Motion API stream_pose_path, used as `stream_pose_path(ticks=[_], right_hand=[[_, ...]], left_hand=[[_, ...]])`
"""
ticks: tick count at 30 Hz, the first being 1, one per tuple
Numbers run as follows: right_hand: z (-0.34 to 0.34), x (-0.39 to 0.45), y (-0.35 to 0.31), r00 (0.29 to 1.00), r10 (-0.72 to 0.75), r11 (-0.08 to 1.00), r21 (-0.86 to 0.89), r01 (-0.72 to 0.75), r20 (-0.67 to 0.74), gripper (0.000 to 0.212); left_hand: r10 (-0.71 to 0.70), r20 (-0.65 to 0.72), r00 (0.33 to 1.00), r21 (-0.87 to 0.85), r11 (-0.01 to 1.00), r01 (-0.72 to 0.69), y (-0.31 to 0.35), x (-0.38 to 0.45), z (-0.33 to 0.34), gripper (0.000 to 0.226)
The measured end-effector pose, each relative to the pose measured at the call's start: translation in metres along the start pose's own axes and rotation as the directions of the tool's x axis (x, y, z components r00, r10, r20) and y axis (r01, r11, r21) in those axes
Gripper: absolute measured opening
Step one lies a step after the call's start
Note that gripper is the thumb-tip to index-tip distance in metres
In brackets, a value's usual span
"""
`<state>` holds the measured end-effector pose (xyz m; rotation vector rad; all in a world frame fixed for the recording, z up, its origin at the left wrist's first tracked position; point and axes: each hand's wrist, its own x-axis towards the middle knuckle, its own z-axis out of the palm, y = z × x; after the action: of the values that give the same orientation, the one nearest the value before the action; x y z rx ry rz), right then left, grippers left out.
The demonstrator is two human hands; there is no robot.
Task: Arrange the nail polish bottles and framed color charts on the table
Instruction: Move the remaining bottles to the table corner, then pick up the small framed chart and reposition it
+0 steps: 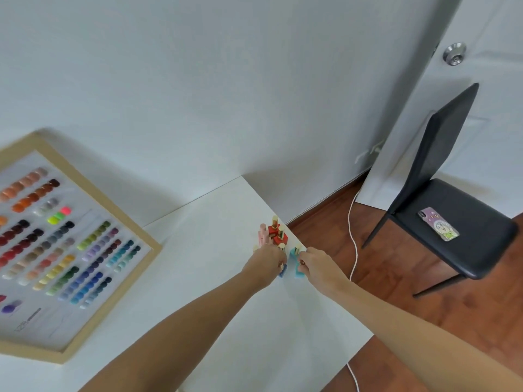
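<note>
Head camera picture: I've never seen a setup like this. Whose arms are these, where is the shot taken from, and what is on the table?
No machine here: a person wears a wide-angle camera on the head, looking down at their own bare arms. The left hand and right hand reach to a cluster of small nail polish bottles at the white table's far edge: red bottles, a blue bottle, teal bottles. The fingers touch them; a firm grip is unclear. A framed color chart lies left. Beyond, a phone lies on a black chair.

The chart (65, 247) lies on my desk (215, 292) at the left; the bottles (278, 236) cluster at its far right edge, with the chair (450, 210) beyond.
</note>
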<state>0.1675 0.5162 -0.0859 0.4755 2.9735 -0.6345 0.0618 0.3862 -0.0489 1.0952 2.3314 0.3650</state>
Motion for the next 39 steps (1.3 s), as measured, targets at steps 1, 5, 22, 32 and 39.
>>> stream_pose_path(ticks=[1, 5, 22, 32, 39], right_hand=[[0.001, 0.001, 0.000, 1.000, -0.007, 1.000, 0.002, 0.007, -0.006, 0.022], [0.003, 0.004, 0.001, 1.000, -0.021, 0.999, 0.024, 0.021, -0.014, 0.021], [-0.019, -0.038, -0.030, 0.958, -0.146, 0.980, 0.099, 0.175, -0.249, 0.032], [0.021, -0.098, -0.125, 0.922, -0.349, 0.908, 0.183, 0.377, -0.169, 0.033], [0.053, -0.155, -0.190, 0.913, -0.365, 0.860, 0.309, 0.406, -0.183, 0.039]], left_hand=[[-0.001, -0.011, 1.000, -0.011, 1.000, 0.001, 0.000, 0.001, 0.001, 0.022], [-0.037, -0.002, 0.999, 0.011, 0.999, 0.037, 0.005, 0.006, 0.007, 0.021], [0.041, -0.041, 0.998, 0.006, 0.999, -0.041, -0.017, -0.074, -0.048, 0.041], [-0.120, -0.170, 0.978, -0.238, 0.968, 0.077, -0.106, -0.264, -0.094, 0.036], [-0.322, -0.357, 0.877, -0.426, 0.892, 0.154, -0.159, -0.411, -0.057, 0.026]])
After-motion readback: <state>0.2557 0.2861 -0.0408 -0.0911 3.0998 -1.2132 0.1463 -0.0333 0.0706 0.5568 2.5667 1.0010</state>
